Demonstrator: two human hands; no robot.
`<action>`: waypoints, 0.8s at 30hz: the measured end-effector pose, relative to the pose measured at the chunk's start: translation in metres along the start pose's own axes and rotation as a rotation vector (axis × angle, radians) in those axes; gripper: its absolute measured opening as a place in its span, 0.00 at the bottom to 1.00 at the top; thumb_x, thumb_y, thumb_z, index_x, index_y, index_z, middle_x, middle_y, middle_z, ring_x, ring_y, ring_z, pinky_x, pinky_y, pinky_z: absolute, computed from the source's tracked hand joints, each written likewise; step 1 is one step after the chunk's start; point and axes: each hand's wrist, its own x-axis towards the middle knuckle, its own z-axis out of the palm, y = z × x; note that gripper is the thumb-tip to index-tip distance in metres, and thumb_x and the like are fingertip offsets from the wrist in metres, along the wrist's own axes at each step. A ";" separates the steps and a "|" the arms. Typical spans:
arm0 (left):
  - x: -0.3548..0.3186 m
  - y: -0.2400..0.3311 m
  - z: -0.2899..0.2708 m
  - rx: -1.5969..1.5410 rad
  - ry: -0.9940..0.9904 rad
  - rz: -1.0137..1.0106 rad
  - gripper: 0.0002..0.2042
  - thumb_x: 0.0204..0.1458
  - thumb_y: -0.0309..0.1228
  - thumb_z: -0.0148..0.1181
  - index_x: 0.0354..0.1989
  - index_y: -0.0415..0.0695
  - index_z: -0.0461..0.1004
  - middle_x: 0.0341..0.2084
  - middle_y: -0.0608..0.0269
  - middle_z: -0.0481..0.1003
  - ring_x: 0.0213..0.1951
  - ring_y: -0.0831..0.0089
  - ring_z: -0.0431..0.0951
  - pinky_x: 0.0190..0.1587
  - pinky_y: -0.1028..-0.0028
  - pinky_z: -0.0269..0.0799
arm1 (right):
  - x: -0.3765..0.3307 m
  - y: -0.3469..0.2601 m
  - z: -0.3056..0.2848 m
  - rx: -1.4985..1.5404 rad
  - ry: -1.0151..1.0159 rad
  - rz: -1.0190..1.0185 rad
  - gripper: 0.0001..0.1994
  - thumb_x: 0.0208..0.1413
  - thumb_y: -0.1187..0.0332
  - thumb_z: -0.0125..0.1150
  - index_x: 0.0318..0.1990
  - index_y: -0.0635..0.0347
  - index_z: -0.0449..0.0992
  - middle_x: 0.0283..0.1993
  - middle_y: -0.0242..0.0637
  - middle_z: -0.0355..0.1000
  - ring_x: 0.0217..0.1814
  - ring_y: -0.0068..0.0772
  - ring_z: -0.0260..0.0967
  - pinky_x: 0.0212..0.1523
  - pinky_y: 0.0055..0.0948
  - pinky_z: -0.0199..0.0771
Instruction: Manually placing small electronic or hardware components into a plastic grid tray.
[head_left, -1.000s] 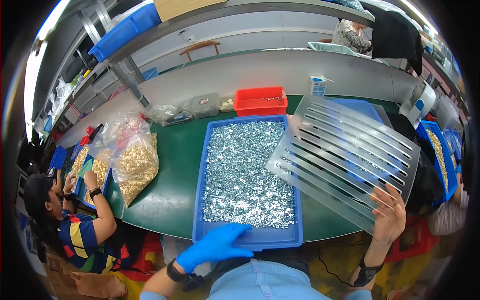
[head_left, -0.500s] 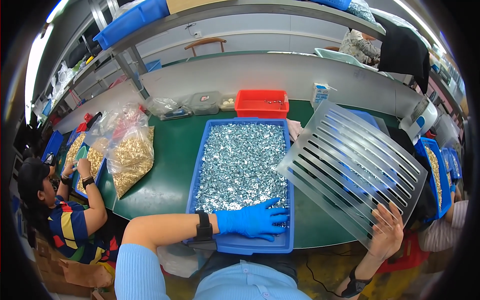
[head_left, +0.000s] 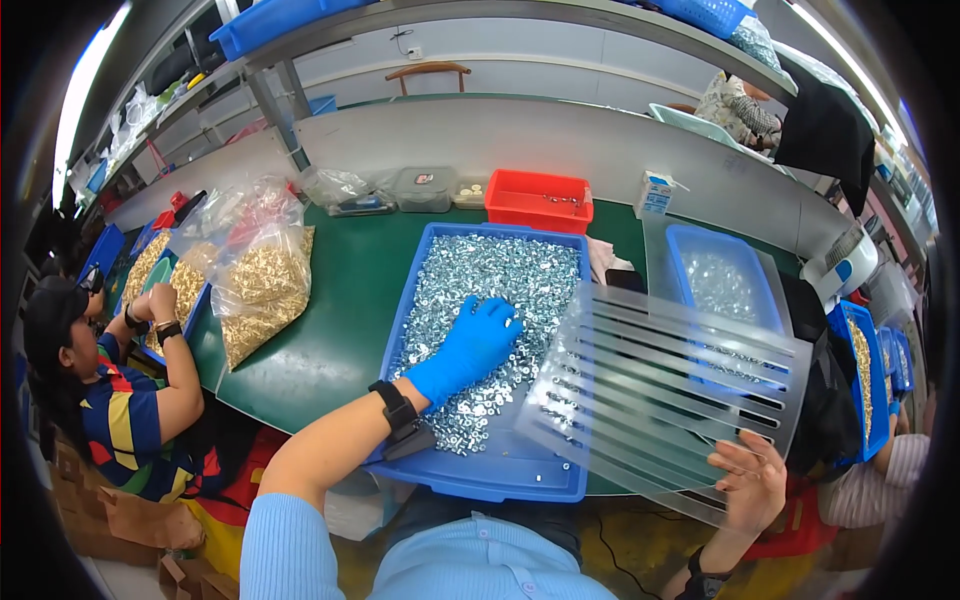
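Observation:
My left hand (head_left: 468, 350), in a blue glove, rests on a heap of small silvery metal parts (head_left: 470, 262), fingers slightly bent and apart. The heap fills most of a blue tray (head_left: 505, 470), whose near right floor lies bare with a few stray parts. My bare right hand (head_left: 750, 482) grips the near right edge of a clear slotted plastic plate (head_left: 660, 395). Tilted, the plate overlaps the tray's right side. Through it, part of a second blue tray (head_left: 672, 250) with a clear sheet over it is visible.
A red bin (head_left: 540, 205) stands behind the tray, beside a lidded clear box (head_left: 425, 190). Bags of gold-coloured parts (head_left: 262, 310) lie at left on the green table (head_left: 350, 345). A co-worker (head_left: 130, 400) sits at far left. A dark bag (head_left: 825, 370) is at right.
My left hand has swept away from the tray's near edge, forward and left, baring the tray floor there. The slotted plate has lowered and shifted left over the tray, still in my right hand.

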 end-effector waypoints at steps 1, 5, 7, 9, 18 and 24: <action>0.004 -0.006 0.000 -0.001 0.007 -0.008 0.11 0.43 0.32 0.58 0.36 0.48 0.72 0.42 0.57 0.68 0.53 0.59 0.65 0.54 0.52 0.58 | 0.001 0.002 0.003 -0.006 -0.009 0.000 0.28 0.53 0.62 0.48 0.54 0.79 0.58 0.44 0.67 0.68 0.41 0.58 0.72 0.26 0.31 0.79; 0.007 -0.027 -0.007 -0.237 -0.134 -0.244 0.13 0.44 0.33 0.59 0.40 0.48 0.72 0.46 0.56 0.68 0.53 0.55 0.65 0.52 0.58 0.61 | 0.010 0.019 0.015 0.021 -0.020 0.116 0.27 0.53 0.61 0.49 0.53 0.79 0.60 0.44 0.67 0.68 0.40 0.58 0.73 0.26 0.32 0.79; 0.004 -0.023 -0.012 -0.357 -0.027 -0.293 0.15 0.46 0.34 0.59 0.44 0.47 0.72 0.49 0.52 0.66 0.53 0.53 0.65 0.52 0.61 0.61 | 0.016 0.024 0.021 -0.006 -0.014 0.144 0.27 0.52 0.60 0.48 0.51 0.78 0.62 0.43 0.67 0.68 0.39 0.57 0.73 0.26 0.32 0.79; 0.001 -0.022 -0.012 -0.416 0.027 -0.317 0.16 0.47 0.35 0.58 0.45 0.47 0.71 0.50 0.50 0.66 0.53 0.53 0.65 0.53 0.62 0.61 | 0.025 0.024 0.025 -0.018 -0.011 0.157 0.26 0.52 0.59 0.48 0.51 0.78 0.63 0.43 0.66 0.69 0.39 0.56 0.73 0.26 0.32 0.79; -0.042 -0.035 0.001 -0.330 0.352 -0.601 0.21 0.52 0.37 0.55 0.50 0.35 0.65 0.52 0.42 0.63 0.54 0.50 0.64 0.56 0.59 0.59 | 0.056 0.017 0.038 -0.146 -0.033 0.287 0.26 0.51 0.59 0.49 0.48 0.77 0.66 0.41 0.65 0.70 0.38 0.55 0.74 0.28 0.32 0.79; -0.041 -0.049 -0.002 -0.341 0.335 -0.599 0.23 0.54 0.35 0.52 0.54 0.34 0.61 0.52 0.39 0.62 0.53 0.50 0.65 0.55 0.62 0.61 | 0.059 0.018 0.041 -0.175 -0.065 0.272 0.25 0.52 0.60 0.49 0.48 0.78 0.65 0.42 0.65 0.70 0.38 0.55 0.74 0.29 0.34 0.79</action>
